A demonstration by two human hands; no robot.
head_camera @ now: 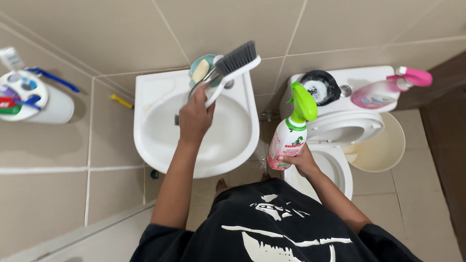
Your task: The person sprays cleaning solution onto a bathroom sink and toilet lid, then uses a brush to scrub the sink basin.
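The left hand [195,118] gripped a white-handled scrub brush with grey bristles [232,66] above the white ceramic basin [145,131], which looked empty. The right hand [302,162] clasped a pink-and-white spray bottle with a green trigger [291,131] by its base, beside the white toilet [340,131]. A teal soap dish [204,65] held a pale bar.

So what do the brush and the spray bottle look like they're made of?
Scrub brush in the left hand: white moulded plastic handle, smooth and slightly glossy, with grey bristles that look synthetic. Spray bottle in the right hand: opaque white plastic body, probably with a printed pink label, and a glossy green plastic trigger.
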